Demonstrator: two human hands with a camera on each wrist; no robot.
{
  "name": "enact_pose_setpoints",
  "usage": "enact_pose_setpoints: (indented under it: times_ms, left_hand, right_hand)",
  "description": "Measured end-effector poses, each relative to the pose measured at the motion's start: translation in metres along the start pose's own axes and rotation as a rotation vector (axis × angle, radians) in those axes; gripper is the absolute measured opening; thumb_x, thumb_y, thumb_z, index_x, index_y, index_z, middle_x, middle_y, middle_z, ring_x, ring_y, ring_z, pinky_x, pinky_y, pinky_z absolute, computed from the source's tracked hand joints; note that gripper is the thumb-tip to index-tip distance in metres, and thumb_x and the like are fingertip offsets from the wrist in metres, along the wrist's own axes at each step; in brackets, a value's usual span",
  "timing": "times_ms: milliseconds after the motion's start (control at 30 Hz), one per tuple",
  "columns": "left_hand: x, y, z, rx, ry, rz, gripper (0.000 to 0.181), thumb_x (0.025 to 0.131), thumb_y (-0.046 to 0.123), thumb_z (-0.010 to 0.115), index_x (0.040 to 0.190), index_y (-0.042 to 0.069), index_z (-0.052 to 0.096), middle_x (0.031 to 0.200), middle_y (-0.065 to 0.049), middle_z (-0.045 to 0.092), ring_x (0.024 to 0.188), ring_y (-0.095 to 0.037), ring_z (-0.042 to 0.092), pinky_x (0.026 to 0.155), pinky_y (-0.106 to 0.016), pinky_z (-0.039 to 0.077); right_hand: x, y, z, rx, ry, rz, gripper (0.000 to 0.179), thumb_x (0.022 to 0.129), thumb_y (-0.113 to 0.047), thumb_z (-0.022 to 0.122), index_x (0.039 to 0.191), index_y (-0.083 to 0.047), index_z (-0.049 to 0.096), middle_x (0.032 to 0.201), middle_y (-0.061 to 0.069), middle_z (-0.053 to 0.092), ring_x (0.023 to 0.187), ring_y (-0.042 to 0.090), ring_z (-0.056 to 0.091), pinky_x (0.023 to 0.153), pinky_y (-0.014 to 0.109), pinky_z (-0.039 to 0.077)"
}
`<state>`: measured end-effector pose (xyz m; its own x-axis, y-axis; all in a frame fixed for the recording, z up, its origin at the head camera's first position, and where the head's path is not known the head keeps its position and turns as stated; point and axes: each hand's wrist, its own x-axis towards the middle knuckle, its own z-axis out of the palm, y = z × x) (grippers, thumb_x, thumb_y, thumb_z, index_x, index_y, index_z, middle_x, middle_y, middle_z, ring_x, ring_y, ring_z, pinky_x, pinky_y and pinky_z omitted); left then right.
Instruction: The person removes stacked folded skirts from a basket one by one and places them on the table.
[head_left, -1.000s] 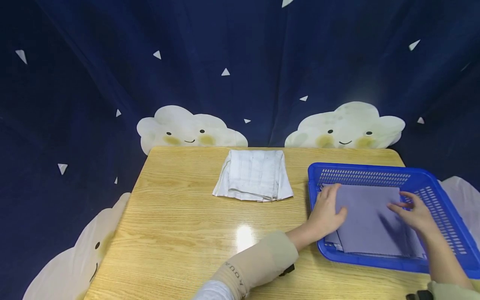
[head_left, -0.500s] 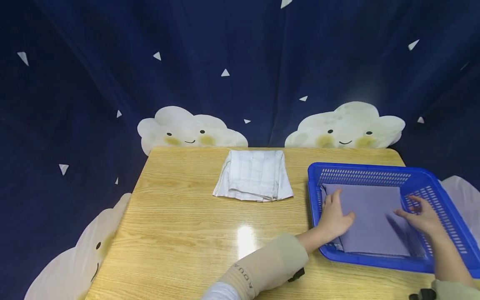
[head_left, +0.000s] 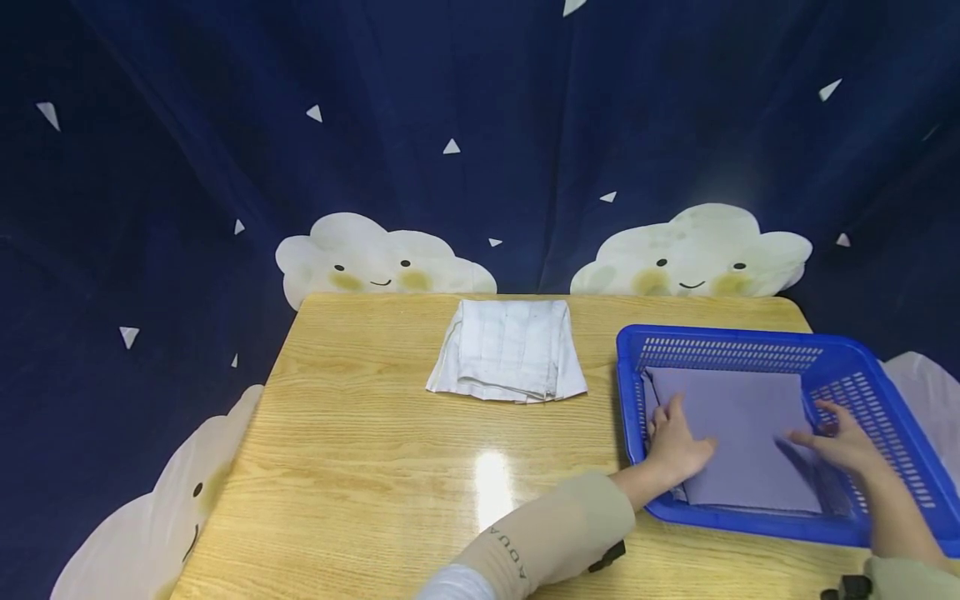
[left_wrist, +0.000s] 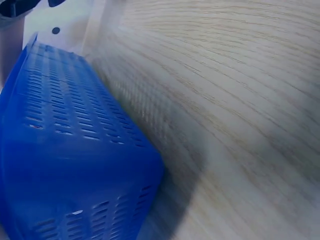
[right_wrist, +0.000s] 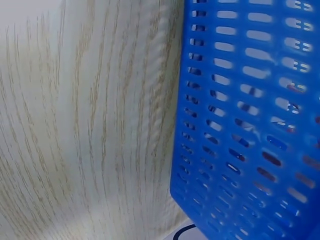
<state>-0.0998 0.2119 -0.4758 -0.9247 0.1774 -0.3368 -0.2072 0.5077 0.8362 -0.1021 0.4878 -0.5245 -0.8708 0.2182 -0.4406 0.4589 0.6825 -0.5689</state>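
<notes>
A blue plastic basket (head_left: 720, 523) holds a flat, folded purple cloth (head_left: 750, 433). My left hand (head_left: 675, 448) reaches over the basket's left side, its thumb spread over the cloth and its fingertips down at the cloth's left edge. My right hand (head_left: 847, 443) is inside the basket at the right, thumb pointing to the cloth's right edge, other fingers apart from it. Whether the fingertips touch the cloth cannot be made out. In the left wrist view only the basket's outer wall (left_wrist: 75, 155) and the table appear; the right wrist view shows its slotted side (right_wrist: 240, 100). Neither hand appears there.
A folded white cloth (head_left: 513, 350) lies near the back edge of the wooden table (head_left: 360, 467), left of the basket. Behind the table hangs a dark blue curtain (head_left: 420, 108) with clouds and white triangles.
My left hand has moved right and lower, from the basket's left rim in over the cloth's left edge. My right hand has shifted slightly right and down. Basket and white cloth stay put.
</notes>
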Motion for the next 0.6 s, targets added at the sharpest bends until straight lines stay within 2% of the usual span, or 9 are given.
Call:
enact_pose_setpoints:
  times_ms: [100, 233, 467, 600]
  left_hand:
    - [0.001, 0.0, 0.002, -0.002, 0.018, -0.017, 0.069, 0.074, 0.022, 0.068, 0.135, 0.023, 0.036, 0.132, -0.005, 0.037, 0.123, -0.021, 0.033, 0.099, -0.04, 0.034]
    - [0.003, -0.001, 0.006, -0.026, 0.037, -0.062, 0.067, 0.072, 0.02, 0.068, 0.132, 0.021, 0.038, 0.13, -0.005, 0.037, 0.12, -0.022, 0.034, 0.098, -0.041, 0.034]
    - [0.008, 0.001, 0.012, -0.109, 0.121, -0.183, 0.065, 0.068, 0.016, 0.069, 0.127, 0.018, 0.042, 0.125, -0.008, 0.039, 0.115, -0.025, 0.038, 0.094, -0.039, 0.037]
    - [0.011, 0.003, 0.013, -0.171, 0.185, -0.217, 0.064, 0.065, 0.01, 0.069, 0.124, 0.013, 0.044, 0.127, -0.011, 0.038, 0.117, -0.026, 0.037, 0.094, -0.039, 0.037]
  right_hand:
    - [-0.01, -0.014, -0.001, -0.003, -0.003, 0.003, 0.107, 0.08, -0.045, 0.063, 0.139, 0.011, -0.006, 0.127, 0.049, 0.013, 0.114, 0.062, 0.021, 0.087, 0.067, 0.03]
    - [-0.017, -0.022, -0.001, -0.019, -0.027, -0.012, 0.103, 0.083, -0.041, 0.061, 0.136, 0.015, -0.006, 0.124, 0.051, 0.013, 0.112, 0.063, 0.019, 0.088, 0.068, 0.027]
    - [-0.018, -0.025, 0.002, -0.032, -0.013, -0.01, 0.1, 0.083, -0.037, 0.062, 0.134, 0.018, -0.004, 0.123, 0.052, 0.013, 0.112, 0.063, 0.019, 0.092, 0.067, 0.024]
    - [-0.016, -0.023, 0.004, -0.036, -0.015, 0.013, 0.103, 0.082, -0.04, 0.063, 0.135, 0.017, -0.005, 0.125, 0.051, 0.009, 0.114, 0.063, 0.016, 0.092, 0.067, 0.022]
